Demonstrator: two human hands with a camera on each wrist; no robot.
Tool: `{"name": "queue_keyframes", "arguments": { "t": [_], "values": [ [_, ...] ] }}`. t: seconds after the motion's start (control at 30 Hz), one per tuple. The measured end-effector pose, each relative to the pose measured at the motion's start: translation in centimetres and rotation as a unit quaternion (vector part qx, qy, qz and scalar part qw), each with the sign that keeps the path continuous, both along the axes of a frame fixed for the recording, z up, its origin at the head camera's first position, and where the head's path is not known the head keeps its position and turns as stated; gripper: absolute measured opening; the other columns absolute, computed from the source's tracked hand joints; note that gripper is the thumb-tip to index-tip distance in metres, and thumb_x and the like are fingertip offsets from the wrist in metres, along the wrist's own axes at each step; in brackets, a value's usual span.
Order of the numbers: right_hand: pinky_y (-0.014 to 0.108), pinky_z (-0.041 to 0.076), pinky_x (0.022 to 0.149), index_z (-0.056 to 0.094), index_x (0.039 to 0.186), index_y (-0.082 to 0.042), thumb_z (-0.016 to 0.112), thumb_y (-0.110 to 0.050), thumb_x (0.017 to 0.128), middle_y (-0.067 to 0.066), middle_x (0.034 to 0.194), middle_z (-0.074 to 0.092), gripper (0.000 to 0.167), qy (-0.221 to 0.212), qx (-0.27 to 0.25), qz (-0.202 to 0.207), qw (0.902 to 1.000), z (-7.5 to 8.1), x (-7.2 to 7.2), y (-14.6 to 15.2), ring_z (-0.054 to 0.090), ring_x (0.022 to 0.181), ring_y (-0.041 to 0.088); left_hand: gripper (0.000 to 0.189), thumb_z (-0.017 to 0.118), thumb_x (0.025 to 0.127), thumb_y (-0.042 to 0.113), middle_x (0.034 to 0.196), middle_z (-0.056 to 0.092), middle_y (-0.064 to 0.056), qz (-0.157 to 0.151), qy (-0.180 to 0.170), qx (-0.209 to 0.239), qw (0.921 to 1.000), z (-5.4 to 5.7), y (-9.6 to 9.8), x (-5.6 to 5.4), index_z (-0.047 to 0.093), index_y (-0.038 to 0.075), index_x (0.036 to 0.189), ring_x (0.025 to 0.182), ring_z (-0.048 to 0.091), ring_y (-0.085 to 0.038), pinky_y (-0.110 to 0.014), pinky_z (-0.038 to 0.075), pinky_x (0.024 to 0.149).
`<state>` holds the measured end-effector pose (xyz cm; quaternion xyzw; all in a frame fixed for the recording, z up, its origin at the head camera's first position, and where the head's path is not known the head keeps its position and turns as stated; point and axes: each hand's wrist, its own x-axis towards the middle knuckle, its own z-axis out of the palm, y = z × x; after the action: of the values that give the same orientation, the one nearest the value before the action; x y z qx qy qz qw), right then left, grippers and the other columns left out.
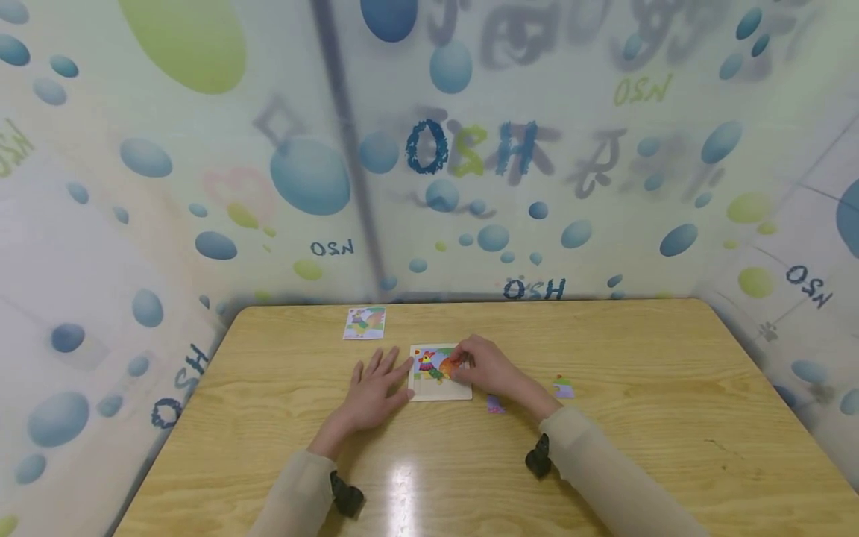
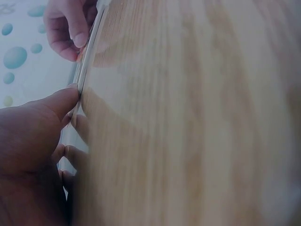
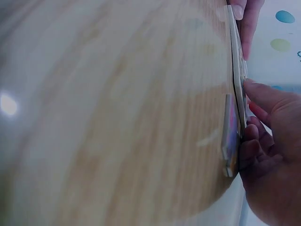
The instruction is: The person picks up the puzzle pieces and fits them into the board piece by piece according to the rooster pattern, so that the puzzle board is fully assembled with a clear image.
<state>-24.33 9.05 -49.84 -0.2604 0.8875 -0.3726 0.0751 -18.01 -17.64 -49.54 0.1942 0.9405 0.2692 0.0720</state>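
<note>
A wooden puzzle board (image 1: 439, 392) with a colourful rooster picture lies near the middle of the table. Its lower part shows bare pale wood. My left hand (image 1: 371, 397) rests on the table with fingers spread, thumb and index finger touching the board's left edge. Over the board's right side, my right hand (image 1: 495, 369) pinches an orange puzzle piece (image 1: 447, 367) between thumb and index finger, at the rooster's tail. Its remaining fingers are curled in. The right hand covers the board's upper right corner. In the left wrist view, a bit of orange shows at those right fingertips.
A purple puzzle piece (image 1: 495, 405) lies just right of the board, under the right forearm. Further right is a green and lilac piece (image 1: 564, 388). A rooster picture card (image 1: 365, 324) lies near the table's back edge, left of the board. Patterned walls (image 1: 470, 216) enclose the table.
</note>
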Motion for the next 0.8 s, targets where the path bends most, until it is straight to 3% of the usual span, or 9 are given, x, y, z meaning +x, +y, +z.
{"name": "queue_keyframes", "arguments": {
  "t": [0.43, 0.8],
  "values": [
    [0.030, 0.046, 0.073, 0.076, 0.107, -0.009, 0.081, -0.016, 0.090, -0.001, 0.097, 0.059, 0.020, 0.005, 0.004, -0.011, 0.9999, 0.06, 0.39, -0.18, 0.051, 0.082, 0.014, 0.060, 0.057, 0.105, 0.033, 0.167, 0.019, -0.023, 0.003, 0.000, -0.001, 1.0000, 0.12, 0.09, 0.01, 0.041, 0.009, 0.158, 0.154, 0.005, -0.047, -0.072, -0.002, 0.115],
    [0.028, 0.044, 0.069, 0.079, 0.108, -0.008, 0.080, -0.017, 0.091, -0.003, 0.087, 0.058, 0.019, 0.013, 0.009, -0.017, 0.9997, -0.33, 0.46, -0.32, 0.050, 0.077, 0.013, 0.061, 0.055, 0.106, 0.037, 0.168, 0.017, -0.022, 0.002, -0.003, -0.003, 1.0000, -0.04, 0.01, 0.01, 0.039, 0.010, 0.159, 0.154, 0.003, -0.046, -0.070, -0.003, 0.116]
  ]
}}
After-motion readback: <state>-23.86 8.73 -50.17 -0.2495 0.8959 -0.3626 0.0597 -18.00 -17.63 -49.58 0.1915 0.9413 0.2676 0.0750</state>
